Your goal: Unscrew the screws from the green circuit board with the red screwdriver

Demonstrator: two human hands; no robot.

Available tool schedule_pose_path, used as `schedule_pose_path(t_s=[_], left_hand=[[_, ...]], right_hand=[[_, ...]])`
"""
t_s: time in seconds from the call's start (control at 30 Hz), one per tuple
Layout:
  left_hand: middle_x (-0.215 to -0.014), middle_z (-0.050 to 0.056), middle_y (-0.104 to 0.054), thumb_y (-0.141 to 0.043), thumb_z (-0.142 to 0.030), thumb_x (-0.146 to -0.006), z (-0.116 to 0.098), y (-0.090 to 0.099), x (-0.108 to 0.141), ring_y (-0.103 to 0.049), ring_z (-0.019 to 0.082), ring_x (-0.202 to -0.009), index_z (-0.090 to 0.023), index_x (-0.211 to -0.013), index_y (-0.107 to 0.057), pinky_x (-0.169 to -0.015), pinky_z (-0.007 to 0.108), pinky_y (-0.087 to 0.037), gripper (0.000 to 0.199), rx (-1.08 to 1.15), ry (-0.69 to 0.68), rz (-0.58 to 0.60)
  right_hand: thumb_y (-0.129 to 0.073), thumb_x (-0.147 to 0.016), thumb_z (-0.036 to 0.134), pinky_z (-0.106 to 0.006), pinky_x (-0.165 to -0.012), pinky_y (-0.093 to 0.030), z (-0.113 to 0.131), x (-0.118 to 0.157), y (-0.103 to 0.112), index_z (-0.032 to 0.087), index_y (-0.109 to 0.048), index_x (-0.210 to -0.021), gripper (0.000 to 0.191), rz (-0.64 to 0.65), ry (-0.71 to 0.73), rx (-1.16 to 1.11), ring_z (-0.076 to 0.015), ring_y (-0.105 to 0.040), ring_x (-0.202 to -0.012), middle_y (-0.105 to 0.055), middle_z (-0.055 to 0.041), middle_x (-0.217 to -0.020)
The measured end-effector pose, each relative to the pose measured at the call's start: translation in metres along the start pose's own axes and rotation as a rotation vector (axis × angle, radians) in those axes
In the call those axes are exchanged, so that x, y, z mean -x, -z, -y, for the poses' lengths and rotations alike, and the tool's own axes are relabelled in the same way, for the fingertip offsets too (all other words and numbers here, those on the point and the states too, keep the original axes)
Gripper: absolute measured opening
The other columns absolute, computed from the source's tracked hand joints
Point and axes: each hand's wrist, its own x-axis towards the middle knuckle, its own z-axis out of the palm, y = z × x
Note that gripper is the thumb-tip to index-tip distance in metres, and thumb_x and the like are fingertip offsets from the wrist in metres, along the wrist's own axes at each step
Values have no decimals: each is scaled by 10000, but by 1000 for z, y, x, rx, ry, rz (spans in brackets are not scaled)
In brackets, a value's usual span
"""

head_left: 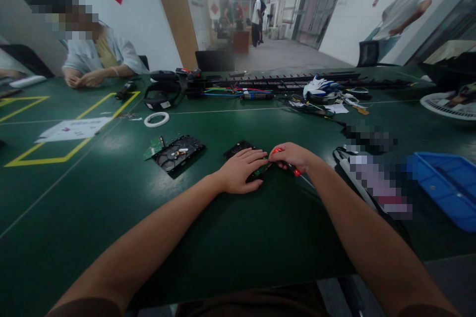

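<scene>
My left hand (241, 171) lies flat, fingers stretched, over a black casing (240, 147) that looks like a hard drive. Most of that casing is hidden under the hand; a bit of green circuit board (260, 171) shows at its near right side. In my right hand (293, 156) is a screwdriver (296, 172) with a red and black handle, its shaft pointing down and to the right, away from the casing. The right fingertips pinch at the casing's right edge; whether they also hold something small cannot be made out. Further left rests an opened black drive housing (178, 154) beside a green circuit board (154, 149).
A white ring (156, 119) and black headgear (162, 91) lie beyond the housing. Cables (238, 92), long black strips and white-blue gloves (320, 87) line the far side. A blue tray (446, 183) stands right. A person (100, 59) sits across at left.
</scene>
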Motion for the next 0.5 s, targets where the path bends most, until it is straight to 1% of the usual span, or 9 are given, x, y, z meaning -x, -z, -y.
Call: schedule_pose_path(t_s=[0.5], left_hand=[[-1711, 159, -463, -641, -504, -995, 0, -1, 0, -420, 337, -1612, -211, -1632, -464, -1358, 585, -278, 723, -5, 0, 6]], right_hand=[[-749, -757, 187, -237, -511, -378, 0, 1, 0, 182, -696, -779, 57, -7, 15, 12, -114, -524, -565, -612, 17, -615]])
